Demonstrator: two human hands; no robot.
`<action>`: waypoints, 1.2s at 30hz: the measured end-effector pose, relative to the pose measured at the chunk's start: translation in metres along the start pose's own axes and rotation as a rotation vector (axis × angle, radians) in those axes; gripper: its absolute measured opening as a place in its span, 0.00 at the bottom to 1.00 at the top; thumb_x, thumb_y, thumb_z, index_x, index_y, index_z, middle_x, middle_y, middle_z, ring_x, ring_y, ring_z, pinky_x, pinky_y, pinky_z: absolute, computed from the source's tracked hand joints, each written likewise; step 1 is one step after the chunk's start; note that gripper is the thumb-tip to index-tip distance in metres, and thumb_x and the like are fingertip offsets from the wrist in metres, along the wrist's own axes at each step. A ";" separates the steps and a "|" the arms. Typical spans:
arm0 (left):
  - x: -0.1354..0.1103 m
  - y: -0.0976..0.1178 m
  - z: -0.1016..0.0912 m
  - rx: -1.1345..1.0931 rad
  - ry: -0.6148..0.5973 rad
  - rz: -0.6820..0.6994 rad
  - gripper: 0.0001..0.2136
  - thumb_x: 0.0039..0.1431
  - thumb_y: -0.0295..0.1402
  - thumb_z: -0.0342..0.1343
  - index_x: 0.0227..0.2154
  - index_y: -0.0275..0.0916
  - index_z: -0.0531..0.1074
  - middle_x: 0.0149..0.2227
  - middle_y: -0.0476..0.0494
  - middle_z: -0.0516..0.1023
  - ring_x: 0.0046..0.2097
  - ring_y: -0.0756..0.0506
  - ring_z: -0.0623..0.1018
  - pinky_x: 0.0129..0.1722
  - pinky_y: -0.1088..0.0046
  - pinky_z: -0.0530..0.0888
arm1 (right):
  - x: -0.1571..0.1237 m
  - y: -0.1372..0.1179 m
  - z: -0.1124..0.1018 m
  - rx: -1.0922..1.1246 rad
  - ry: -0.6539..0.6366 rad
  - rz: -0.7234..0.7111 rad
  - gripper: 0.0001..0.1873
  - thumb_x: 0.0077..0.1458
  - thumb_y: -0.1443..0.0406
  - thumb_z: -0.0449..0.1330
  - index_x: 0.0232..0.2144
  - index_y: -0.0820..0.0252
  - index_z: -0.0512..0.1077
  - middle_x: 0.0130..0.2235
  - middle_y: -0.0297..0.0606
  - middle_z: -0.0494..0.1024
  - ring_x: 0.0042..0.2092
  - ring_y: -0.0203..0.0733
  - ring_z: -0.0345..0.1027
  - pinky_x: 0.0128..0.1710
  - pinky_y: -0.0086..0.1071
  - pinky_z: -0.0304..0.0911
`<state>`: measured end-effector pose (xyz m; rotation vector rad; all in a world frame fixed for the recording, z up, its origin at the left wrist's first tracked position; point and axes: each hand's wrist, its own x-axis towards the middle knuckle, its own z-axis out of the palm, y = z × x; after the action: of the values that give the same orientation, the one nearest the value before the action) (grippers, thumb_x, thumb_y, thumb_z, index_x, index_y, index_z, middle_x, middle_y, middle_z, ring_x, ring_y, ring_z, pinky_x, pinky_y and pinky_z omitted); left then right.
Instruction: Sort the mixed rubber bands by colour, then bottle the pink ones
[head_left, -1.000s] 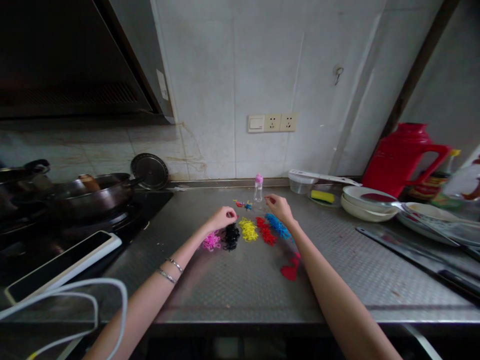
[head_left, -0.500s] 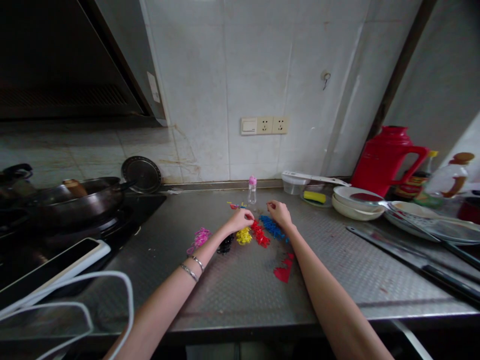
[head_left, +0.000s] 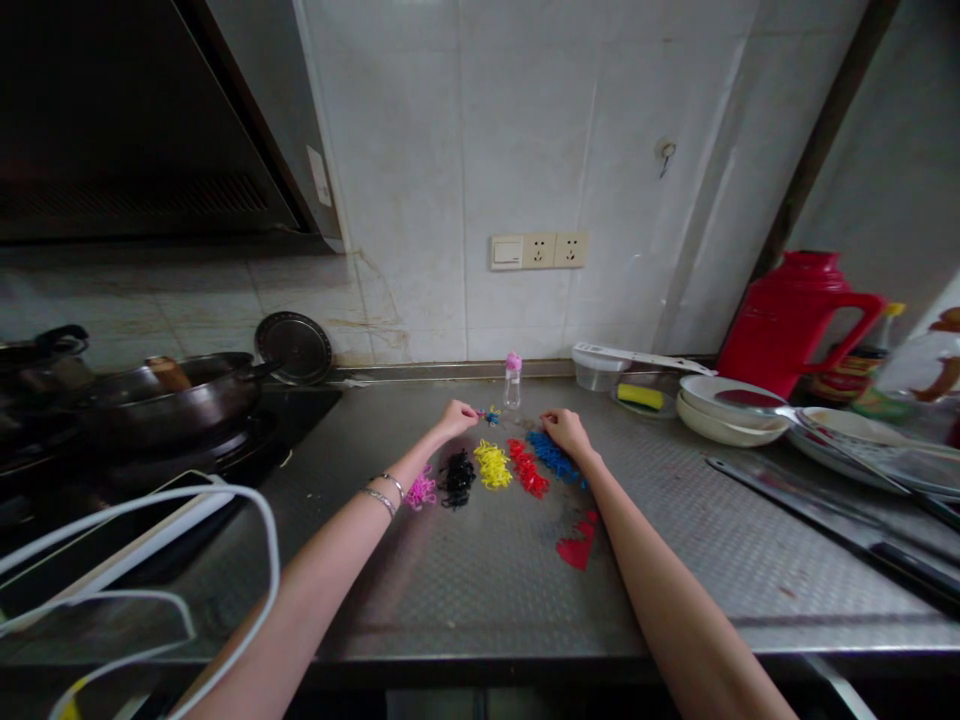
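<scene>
Here's my left hand (head_left: 456,419), fingers narrow right beside the mixed-colour rubber bands (head_left: 492,415) at its three o'clock, and whether they pinch one I can't tell! My right hand (head_left: 565,432) is narrow too, grip hidden, at the twelve o'clock edge of the blue pile (head_left: 553,458), pink-capped bottle (head_left: 512,382) at its ten. On the desk (head_left: 465,590), the black pile (head_left: 457,480) sits at my left hand's six.

Countertop (head_left: 465,600), toward the back edge — from the right: red thermos (head_left: 784,330), stacked white bowls (head_left: 724,430) before it, yellow sponge (head_left: 640,397), clear tub (head_left: 596,377).
</scene>
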<state>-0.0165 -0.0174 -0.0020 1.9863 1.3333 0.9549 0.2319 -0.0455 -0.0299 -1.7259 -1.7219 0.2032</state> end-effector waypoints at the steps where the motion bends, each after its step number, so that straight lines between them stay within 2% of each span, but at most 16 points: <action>1: 0.000 -0.003 0.001 0.044 -0.018 0.017 0.05 0.38 0.24 0.53 0.18 0.32 0.74 0.21 0.46 0.74 0.25 0.51 0.69 0.27 0.77 0.64 | 0.000 0.000 0.000 -0.003 -0.003 -0.001 0.14 0.46 0.65 0.51 0.32 0.60 0.75 0.31 0.42 0.76 0.33 0.39 0.69 0.32 0.25 0.58; 6: 0.001 -0.006 0.012 0.226 -0.078 0.059 0.07 0.39 0.26 0.51 0.20 0.32 0.75 0.19 0.48 0.72 0.24 0.51 0.68 0.26 0.78 0.63 | 0.002 0.000 0.001 -0.027 -0.025 -0.017 0.14 0.44 0.65 0.51 0.31 0.60 0.75 0.31 0.42 0.77 0.34 0.40 0.69 0.32 0.25 0.58; 10: 0.004 -0.001 0.024 0.301 -0.073 0.109 0.09 0.41 0.26 0.51 0.24 0.33 0.76 0.22 0.46 0.74 0.25 0.50 0.69 0.28 0.77 0.64 | 0.005 0.002 0.003 -0.035 -0.043 -0.022 0.14 0.44 0.65 0.52 0.31 0.60 0.75 0.31 0.42 0.77 0.34 0.40 0.69 0.32 0.26 0.59; 15: 0.003 0.004 0.034 0.389 -0.054 0.128 0.08 0.45 0.29 0.51 0.22 0.35 0.76 0.23 0.42 0.75 0.26 0.49 0.71 0.31 0.75 0.65 | 0.008 0.004 0.004 -0.039 -0.061 -0.008 0.14 0.44 0.64 0.52 0.30 0.60 0.76 0.30 0.42 0.77 0.33 0.39 0.69 0.33 0.25 0.59; 25: 0.002 0.015 0.037 0.418 0.019 0.084 0.07 0.46 0.30 0.53 0.20 0.33 0.75 0.23 0.38 0.75 0.27 0.48 0.72 0.32 0.74 0.66 | 0.005 -0.002 0.004 -0.076 -0.053 0.019 0.14 0.43 0.65 0.51 0.29 0.61 0.76 0.30 0.43 0.77 0.33 0.40 0.69 0.32 0.25 0.58; 31: 0.008 0.010 0.040 0.561 0.008 0.031 0.10 0.46 0.25 0.49 0.26 0.31 0.76 0.27 0.35 0.76 0.29 0.48 0.73 0.32 0.76 0.66 | 0.005 -0.004 0.004 -0.087 -0.074 0.045 0.15 0.44 0.65 0.51 0.31 0.61 0.76 0.31 0.42 0.77 0.34 0.39 0.69 0.32 0.24 0.58; 36: 0.010 0.008 0.034 0.525 0.022 0.062 0.10 0.45 0.25 0.49 0.25 0.31 0.76 0.26 0.37 0.77 0.27 0.48 0.73 0.29 0.76 0.65 | 0.004 -0.004 0.003 -0.081 -0.079 0.040 0.14 0.44 0.65 0.51 0.30 0.60 0.75 0.31 0.41 0.77 0.34 0.38 0.69 0.33 0.24 0.58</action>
<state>0.0178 -0.0123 -0.0137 2.4160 1.6708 0.6992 0.2272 -0.0408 -0.0288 -1.8346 -1.7749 0.2253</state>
